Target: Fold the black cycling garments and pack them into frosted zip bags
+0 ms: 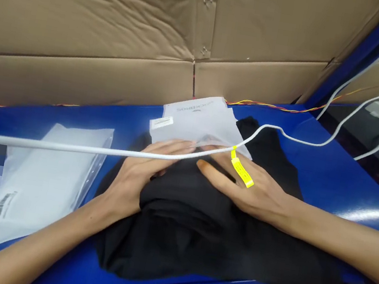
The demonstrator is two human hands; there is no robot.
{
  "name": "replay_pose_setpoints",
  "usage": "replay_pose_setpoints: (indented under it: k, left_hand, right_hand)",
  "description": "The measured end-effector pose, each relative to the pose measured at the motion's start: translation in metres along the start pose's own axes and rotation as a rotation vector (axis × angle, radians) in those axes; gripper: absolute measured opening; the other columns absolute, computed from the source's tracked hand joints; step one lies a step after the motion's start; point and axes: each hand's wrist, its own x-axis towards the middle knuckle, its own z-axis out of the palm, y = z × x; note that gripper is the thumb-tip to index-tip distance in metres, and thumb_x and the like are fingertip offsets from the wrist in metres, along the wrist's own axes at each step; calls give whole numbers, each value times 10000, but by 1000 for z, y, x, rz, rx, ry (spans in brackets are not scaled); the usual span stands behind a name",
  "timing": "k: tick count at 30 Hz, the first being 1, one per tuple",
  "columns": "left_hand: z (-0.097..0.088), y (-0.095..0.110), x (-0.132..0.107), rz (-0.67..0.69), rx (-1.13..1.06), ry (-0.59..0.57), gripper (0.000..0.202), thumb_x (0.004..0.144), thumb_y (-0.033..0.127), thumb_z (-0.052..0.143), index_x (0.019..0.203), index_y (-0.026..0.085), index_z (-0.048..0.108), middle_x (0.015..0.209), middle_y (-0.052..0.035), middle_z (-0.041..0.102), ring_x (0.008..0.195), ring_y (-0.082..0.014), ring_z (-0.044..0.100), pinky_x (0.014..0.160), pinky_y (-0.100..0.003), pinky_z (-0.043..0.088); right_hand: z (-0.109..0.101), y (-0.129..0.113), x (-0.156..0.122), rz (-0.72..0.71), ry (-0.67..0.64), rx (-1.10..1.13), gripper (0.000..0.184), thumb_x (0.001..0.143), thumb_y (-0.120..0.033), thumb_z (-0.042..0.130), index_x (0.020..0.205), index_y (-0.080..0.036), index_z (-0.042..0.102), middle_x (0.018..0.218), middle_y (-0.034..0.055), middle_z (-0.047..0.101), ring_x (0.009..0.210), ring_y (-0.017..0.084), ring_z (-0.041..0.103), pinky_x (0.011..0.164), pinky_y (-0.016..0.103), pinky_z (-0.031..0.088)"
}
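Observation:
A bulky heap of folded black cloth (182,204), apparently a garment, lies on the blue table in front of me. My left hand (141,170) rests along its left side, fingers stretched toward the far edge. From the right, my right hand (248,181) lies over the cloth with its fingers extended and thumb apart. Both sets of fingertips are by the near edge of a white printed plastic bag (196,121), partly hidden there; whether they pinch it does not show. The bag has a small label and lies at the cloth's far side.
Across the view, just over my hands, runs a white cable (108,151) with a yellow tag (242,172). Another white packet (45,176) with a barcode lies left on the blue table (130,122). Brown cardboard panels (105,16) stand behind, with thin coloured wires along their base.

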Motion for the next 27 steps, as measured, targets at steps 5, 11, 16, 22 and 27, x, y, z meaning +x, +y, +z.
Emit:
replay_pose_setpoints:
  k: [5,11,16,22,27]
  left_hand:
    - [3,-3,-1,81,123,2,518,1076,221,562,1588,282,510,1580,-60,609,1532,-295,496,1251,-534,483]
    - [3,9,0,148,241,71,628,978,63,609,1578,214,506,1563,-87,622,1446,-235,605,1246,-387,505]
    - [2,14,-3,102,297,20,641,943,30,544,1560,199,508,1592,-58,597,1478,-210,569,1268,-319,457]
    - [-9,9,-5,126,595,-119,453,982,178,540,1424,104,603,1442,-166,703,1328,-322,695,965,-388,667]
    - [-18,7,-5,277,741,-63,284,1034,134,488,1188,166,724,1252,-88,805,1101,-265,793,837,-326,654]
  right_hand:
    - [7,-4,-4,138,-158,-81,555,993,-10,388,1511,-142,538,1315,216,709,1192,319,725,761,375,696]
    - [6,3,-11,110,-11,-34,450,1028,-24,398,1442,-79,566,1235,201,738,1212,301,711,850,373,686]
    - [4,6,-9,145,-44,11,519,1054,-61,401,1569,-114,431,1116,158,743,1026,277,747,655,328,664]
    - [5,7,-11,162,-131,-8,481,1089,-110,385,1565,-145,441,1165,167,728,1094,282,731,724,339,675]
    - [5,7,-10,163,-89,-26,414,1091,-96,376,1478,-142,515,1135,144,735,1083,244,729,562,237,574]
